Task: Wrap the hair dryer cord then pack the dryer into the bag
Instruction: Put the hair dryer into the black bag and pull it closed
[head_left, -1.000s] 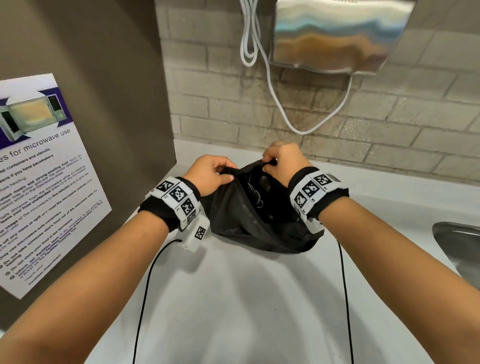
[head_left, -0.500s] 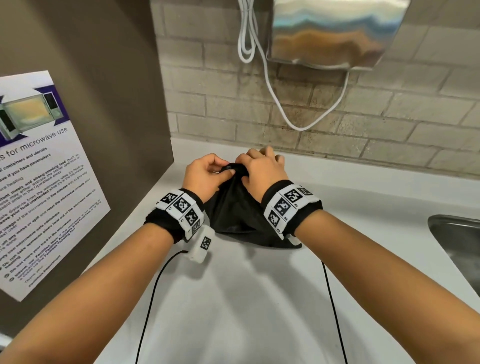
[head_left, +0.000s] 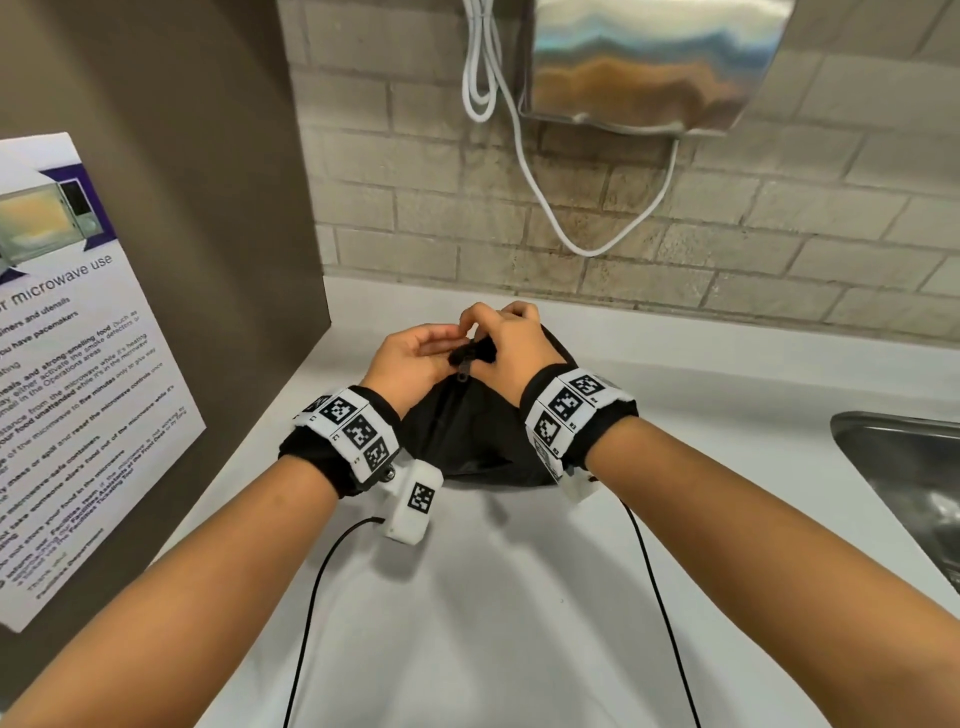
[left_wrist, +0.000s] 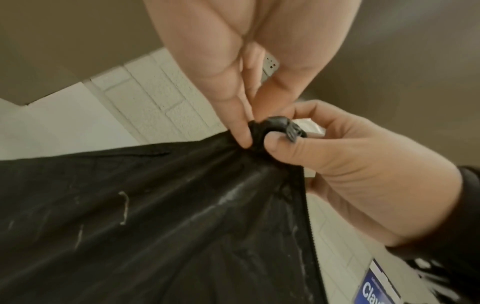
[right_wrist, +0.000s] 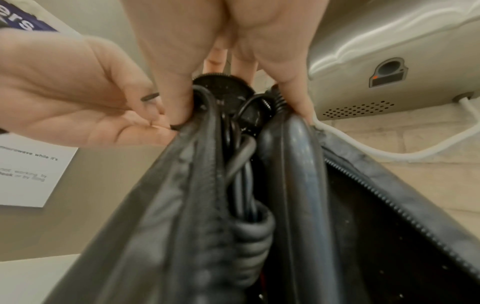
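Observation:
The black zip bag (head_left: 467, 441) lies on the white counter (head_left: 493, 623), its far end lifted by both hands. My left hand (head_left: 454, 353) pinches the bag's top corner (left_wrist: 255, 131) beside the zipper pull (head_left: 462, 371). My right hand (head_left: 483, 335) grips the edges of the bag's mouth from above, thumb and fingers on either side. The right wrist view looks into the mouth: the black hair dryer (right_wrist: 221, 88) sits inside with its wrapped cord (right_wrist: 249, 236) coiled beside it. From the head view the dryer is hidden.
A steel hand dryer (head_left: 649, 57) hangs on the brick wall, with a white cable (head_left: 545, 208) looping below it. A steel sink (head_left: 909, 493) is at the right. A brown partition with a microwave poster (head_left: 78, 364) closes the left side. Thin black wires (head_left: 311, 597) trail from my wrists.
The bag's mouth was held wide open a second ago; it is now drawn together. Both hands have met at the bag's top end by the zipper.

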